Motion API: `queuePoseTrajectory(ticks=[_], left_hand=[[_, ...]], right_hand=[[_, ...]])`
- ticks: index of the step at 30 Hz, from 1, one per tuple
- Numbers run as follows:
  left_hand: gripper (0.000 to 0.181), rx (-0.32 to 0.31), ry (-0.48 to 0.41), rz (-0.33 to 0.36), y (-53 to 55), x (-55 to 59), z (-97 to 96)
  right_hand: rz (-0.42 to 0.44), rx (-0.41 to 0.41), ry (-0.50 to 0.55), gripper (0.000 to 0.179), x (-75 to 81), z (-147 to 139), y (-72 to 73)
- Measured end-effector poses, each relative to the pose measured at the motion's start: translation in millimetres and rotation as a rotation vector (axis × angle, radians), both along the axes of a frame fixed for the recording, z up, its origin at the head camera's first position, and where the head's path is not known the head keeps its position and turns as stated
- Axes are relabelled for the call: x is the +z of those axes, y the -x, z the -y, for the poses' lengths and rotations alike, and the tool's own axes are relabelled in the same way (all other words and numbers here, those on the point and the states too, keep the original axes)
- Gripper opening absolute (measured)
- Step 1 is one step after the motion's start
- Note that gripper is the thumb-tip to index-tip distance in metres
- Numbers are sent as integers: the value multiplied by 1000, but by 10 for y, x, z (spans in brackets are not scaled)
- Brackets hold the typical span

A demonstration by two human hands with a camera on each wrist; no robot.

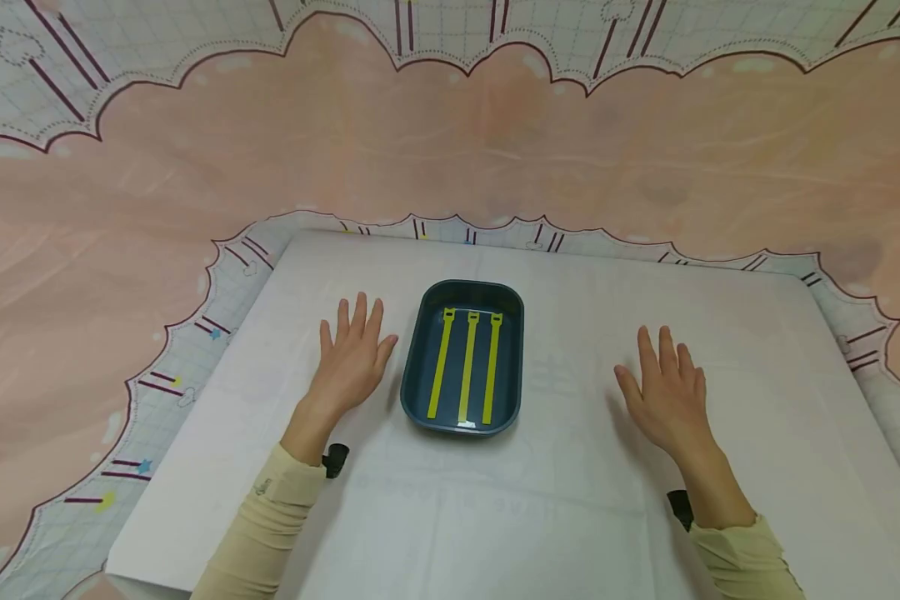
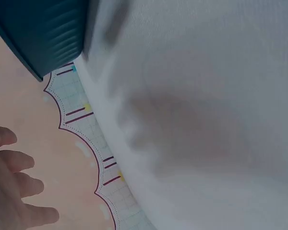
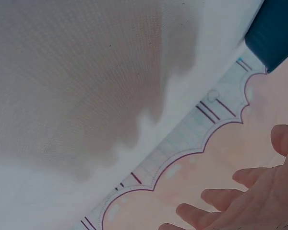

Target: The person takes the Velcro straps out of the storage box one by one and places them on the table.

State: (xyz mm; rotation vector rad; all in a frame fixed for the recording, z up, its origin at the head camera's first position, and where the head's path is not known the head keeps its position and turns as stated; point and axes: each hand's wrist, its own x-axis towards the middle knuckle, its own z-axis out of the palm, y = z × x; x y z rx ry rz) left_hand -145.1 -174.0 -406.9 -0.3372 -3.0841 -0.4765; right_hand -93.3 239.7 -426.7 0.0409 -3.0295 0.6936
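So from the left: the left hand (image 1: 351, 360) is just beside the dark blue tray (image 1: 508, 375), not touching it, fingers straight and spread a bit, holding nothing. The tray sits on the white desk (image 1: 577, 467), and inside it are three flat yellow straps (image 1: 468, 367), lying side by side, slotted heads at the far end. Then well off to the right of the tray there's the right hand (image 1: 667, 400), fingers also apart and nothing in them. Both hands look to be hovering, going by their shadows. I'd call this a hands-off stage, straps not yet picked up. Getting at one would call for a hand coming in over the rim and pinching, and the left has the shorter trip; flat straps might be fiddly to get a nail under, imo. As for views, only the head one shows the straps. The left wrist cam gets the tray's ridged outer wall, which you can't make out from above, while the right wrist cam just catches a bit of the tray at its edge.
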Motion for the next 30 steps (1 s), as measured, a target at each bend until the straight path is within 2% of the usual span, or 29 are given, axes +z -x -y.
queuePoseTrajectory(ticks=[5,11,14,25,30], left_hand=[[59,-2,-14,46,-13,-32,-93],[50,18,-69,189,-27,-97,-208],[44,27,-65,245,-33,-109,-246],[44,53,-6,269,-86,-110,-319],[40,63,-17,252,-109,-120,-327]], right_hand=[[0,11,3,70,-1,15,19],[9,34,4,70,24,74,47],[7,44,3,70,40,104,59],[13,43,-7,70,60,131,64],[14,59,2,70,65,155,77]])
